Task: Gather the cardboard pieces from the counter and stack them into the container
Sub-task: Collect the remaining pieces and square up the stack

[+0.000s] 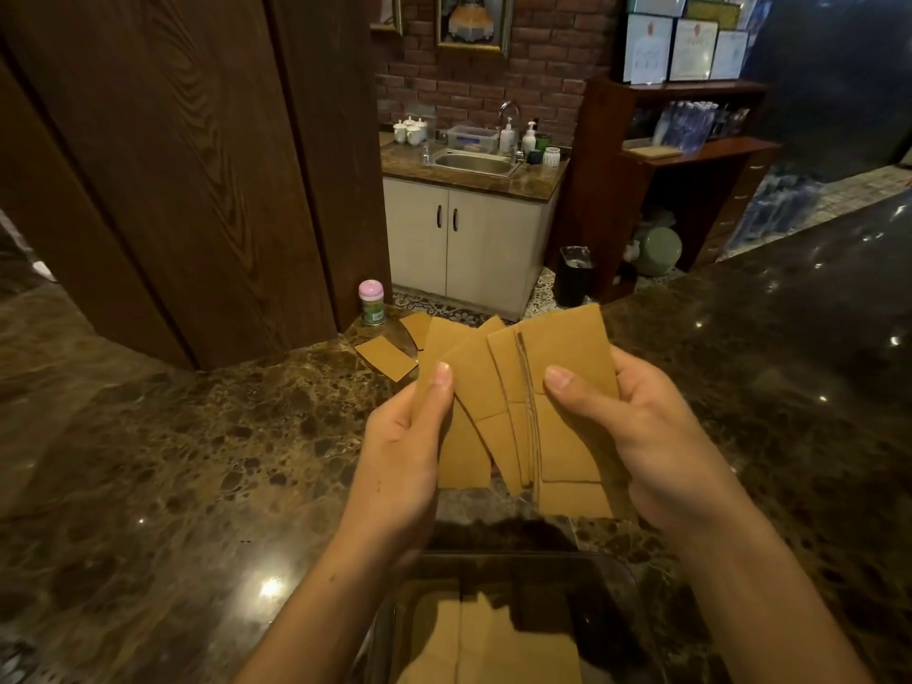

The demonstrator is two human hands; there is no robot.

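Now, in the head view, a fanned bundle of cardboard pieces (557, 387) is held above the counter (197, 461), pinched by the left hand (404, 446) and the right hand (641, 436), each thumb pressed on the front and fingers curled behind. Gathering looks part done: loose pieces (385, 356) are left lying near the counter's far edge, and a pile (493, 644) is already laid in the container (617, 575) just below. Next, the fan would need to be squared up and lowered flat onto that pile.
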